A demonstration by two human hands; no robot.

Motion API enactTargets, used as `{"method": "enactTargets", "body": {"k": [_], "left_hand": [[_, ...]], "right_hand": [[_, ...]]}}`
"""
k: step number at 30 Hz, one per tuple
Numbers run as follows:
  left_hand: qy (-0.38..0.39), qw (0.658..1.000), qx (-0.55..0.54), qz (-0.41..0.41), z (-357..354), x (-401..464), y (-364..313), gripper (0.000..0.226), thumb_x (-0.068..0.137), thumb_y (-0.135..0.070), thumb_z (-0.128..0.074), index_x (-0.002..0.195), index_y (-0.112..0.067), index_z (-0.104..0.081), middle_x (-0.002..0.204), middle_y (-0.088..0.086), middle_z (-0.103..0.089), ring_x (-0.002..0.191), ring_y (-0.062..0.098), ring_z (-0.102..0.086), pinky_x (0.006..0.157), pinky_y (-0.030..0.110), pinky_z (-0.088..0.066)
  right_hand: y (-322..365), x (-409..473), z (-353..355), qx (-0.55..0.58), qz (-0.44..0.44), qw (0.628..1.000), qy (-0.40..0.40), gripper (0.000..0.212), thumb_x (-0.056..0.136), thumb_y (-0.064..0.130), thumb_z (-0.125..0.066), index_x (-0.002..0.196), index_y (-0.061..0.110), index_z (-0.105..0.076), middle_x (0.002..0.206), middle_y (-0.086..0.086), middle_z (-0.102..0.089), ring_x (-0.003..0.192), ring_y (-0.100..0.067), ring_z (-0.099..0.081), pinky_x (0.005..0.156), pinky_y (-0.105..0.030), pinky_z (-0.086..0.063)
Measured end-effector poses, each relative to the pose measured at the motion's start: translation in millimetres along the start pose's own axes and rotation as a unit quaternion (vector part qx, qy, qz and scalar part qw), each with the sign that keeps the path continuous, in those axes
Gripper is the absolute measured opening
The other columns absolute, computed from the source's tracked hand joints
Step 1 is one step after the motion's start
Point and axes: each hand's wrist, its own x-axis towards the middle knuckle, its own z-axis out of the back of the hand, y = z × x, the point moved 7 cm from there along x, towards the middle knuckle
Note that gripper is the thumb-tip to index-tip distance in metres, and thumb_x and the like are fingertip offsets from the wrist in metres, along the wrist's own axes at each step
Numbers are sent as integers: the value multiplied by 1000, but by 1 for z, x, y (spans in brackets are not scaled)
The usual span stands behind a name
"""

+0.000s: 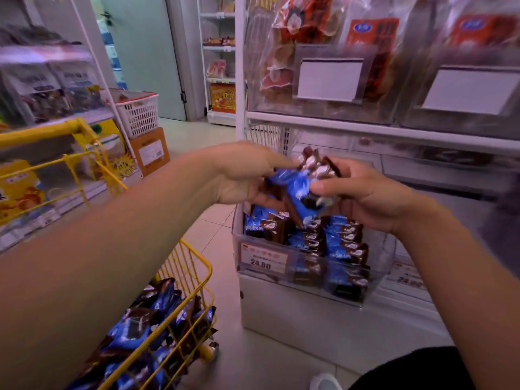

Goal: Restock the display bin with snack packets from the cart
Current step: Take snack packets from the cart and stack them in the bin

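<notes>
Hands meet above the clear plastic display bin [382, 266]: the left hand [242, 175] and the right hand [365, 192] both curl round a crinkled bunch of glossy blue-and-brown snack packets [298, 190]. Similar packets fill the bin's left and middle, with open room at its right wall. Its rim sits below a white shelf edge [365, 130]. Just beside it, the yellow wire cart [194, 274] holds more packets over pale floor tiles [219, 243].

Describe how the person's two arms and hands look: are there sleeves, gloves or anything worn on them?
Both forearms are bare, with no sleeves in view. The left hand and right hand wear no gloves, and no watch, ring or bracelet shows. The picture is blurred, so small details cannot be told.
</notes>
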Motion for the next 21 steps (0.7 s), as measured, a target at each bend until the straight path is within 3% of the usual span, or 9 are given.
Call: {"method": "enactTargets", "body": {"k": [2,4,6,8,10,13,15,18,21], "left_hand": [[-53,998,31,-19,8,18,-3,18,96,-25,-63,107,-11,-58,103,12,-63,79,20,-72,65,40,-62],[-122,962,233,-77,20,30,-7,29,94,-36,-64,115,-16,-59,111,6,-63,96,20,-66,74,34,-60],[-71,830,543,-110,10,41,1,64,89,-48,-67,141,-16,-47,139,6,-53,121,22,-54,96,31,-46],[45,705,704,-73,0,49,23,94,81,-57,-72,154,-17,-27,159,5,-28,143,23,-31,114,33,-28],[91,656,748,-33,1,55,33,110,73,-60,-77,157,-20,-19,164,1,-18,149,21,-20,119,35,-20],[72,623,777,-56,-1,63,36,116,64,-59,-84,155,-24,-22,159,-1,-29,143,23,-32,116,40,-31],[50,616,781,-90,-2,63,39,108,62,-59,-84,150,-28,-30,149,-2,-44,131,23,-46,106,39,-43],[17,621,770,-145,4,61,40,88,62,-64,-81,136,-32,-45,131,-4,-59,110,20,-57,91,32,-47],[-19,650,737,-186,12,53,36,86,59,-66,-82,132,-31,-52,128,-6,-57,108,15,-52,89,25,-42]], "right_hand": [[-7,8,22,31,-11,996,-82,50,68,14,-85,114,9,-66,97,-7,-74,89,-19,-70,82,-41,-61],[-19,16,45,38,-30,979,-197,36,67,17,-85,99,10,-70,82,-2,-75,77,-13,-71,69,-33,-64],[-32,23,65,15,-53,952,-300,26,75,11,-85,96,7,-70,81,-6,-75,69,-11,-72,61,-29,-61],[-40,32,80,-4,-71,930,-362,26,78,9,-84,97,3,-68,86,-11,-75,70,-15,-74,58,-29,-60],[-42,43,85,-13,-80,921,-381,21,79,9,-84,91,3,-67,87,-12,-75,70,-15,-73,58,-29,-61],[-39,55,71,30,-70,936,-344,22,79,9,-83,96,5,-71,81,-6,-76,64,-11,-72,61,-28,-61],[-32,54,52,76,-40,956,-282,30,76,6,-83,102,4,-69,84,-8,-77,70,-14,-75,63,-29,-61],[-27,43,27,101,5,978,-185,44,68,-1,-86,106,6,-66,93,-10,-78,86,-25,-76,70,-37,-62],[-44,30,14,119,-9,977,-176,64,53,1,-90,111,8,-63,101,-12,-77,91,-29,-76,72,-40,-62]]}}
